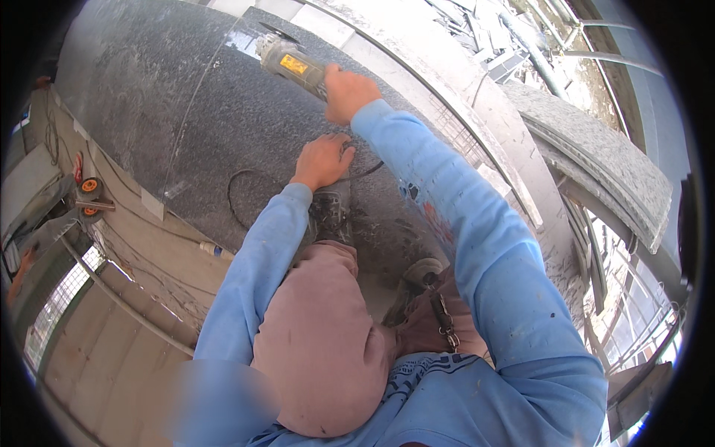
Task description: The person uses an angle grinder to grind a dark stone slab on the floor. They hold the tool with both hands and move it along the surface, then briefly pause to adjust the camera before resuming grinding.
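My right hand (350, 93) is closed around the rear body of a grey angle grinder (293, 65) with a yellow label. The grinder's dark, thin disc (278, 32) is tilted up near the far edge of a dark speckled stone slab (246, 119). Nearer to me, my left hand (322, 161) lies low over the slab with its fingers stretched out and thumb apart, holding nothing. A black power cord (237, 195) loops on the slab beside it and passes near that hand. Across the slab runs a pale straight line (195, 100).
Speckled stone slabs (596, 141) are stacked at the right. Broken offcuts (484, 33) lie in a heap at the far right. On the left are orange-and-black wheels (89, 195), a long bent pipe (123, 302) and loose cables. My bent knee (313, 320) is at the slab's near side.
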`<state>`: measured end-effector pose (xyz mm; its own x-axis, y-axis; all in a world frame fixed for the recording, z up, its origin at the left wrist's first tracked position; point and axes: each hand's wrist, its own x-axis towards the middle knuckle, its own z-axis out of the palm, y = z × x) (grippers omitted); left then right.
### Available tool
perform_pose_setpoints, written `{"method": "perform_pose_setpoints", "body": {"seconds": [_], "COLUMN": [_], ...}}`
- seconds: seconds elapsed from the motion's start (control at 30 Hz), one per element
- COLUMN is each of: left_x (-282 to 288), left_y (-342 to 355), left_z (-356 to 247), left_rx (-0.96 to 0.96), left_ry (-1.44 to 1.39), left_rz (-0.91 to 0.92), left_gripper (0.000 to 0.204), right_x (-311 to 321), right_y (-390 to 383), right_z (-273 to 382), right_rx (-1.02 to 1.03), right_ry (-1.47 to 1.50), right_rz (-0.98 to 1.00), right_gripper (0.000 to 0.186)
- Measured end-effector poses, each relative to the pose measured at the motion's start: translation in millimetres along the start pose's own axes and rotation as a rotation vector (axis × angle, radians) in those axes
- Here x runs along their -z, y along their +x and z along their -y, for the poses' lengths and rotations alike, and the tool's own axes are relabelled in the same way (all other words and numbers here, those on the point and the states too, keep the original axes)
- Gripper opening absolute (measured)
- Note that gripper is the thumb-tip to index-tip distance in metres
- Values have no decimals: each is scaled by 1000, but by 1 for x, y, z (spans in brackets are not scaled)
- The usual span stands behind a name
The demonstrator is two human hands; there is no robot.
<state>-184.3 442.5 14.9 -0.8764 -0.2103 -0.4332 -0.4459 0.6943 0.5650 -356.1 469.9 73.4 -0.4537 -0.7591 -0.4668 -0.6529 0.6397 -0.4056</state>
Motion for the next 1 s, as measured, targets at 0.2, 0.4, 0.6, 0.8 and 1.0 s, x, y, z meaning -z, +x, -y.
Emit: {"method": "perform_pose_setpoints", "body": {"seconds": [0.2, 0.4, 0.6, 0.8, 1.0], "left_x": [-1, 2, 0, -3, -5], "left_y": [2, 1, 2, 2, 2], "left_z": [0, -1, 1, 4, 4], "left_rx": [-4, 3, -7, -23, -32], "left_ry": [9, 26, 7, 2, -23], "left_rz": [11, 30, -2, -21, -52], "left_gripper": [37, 36, 36, 37, 36], "right_x": [-3, -1, 3, 2, 2], "right_y": [13, 25, 23, -1, -24], "right_z": [3, 11, 13, 1, -12], "right_rx": [10, 18, 0, 15, -6], "right_ry": [43, 40, 7, 21, 44], "right_rz": [-33, -39, -6, -16, -7], "right_gripper": [43, 46, 63, 65, 62]}}
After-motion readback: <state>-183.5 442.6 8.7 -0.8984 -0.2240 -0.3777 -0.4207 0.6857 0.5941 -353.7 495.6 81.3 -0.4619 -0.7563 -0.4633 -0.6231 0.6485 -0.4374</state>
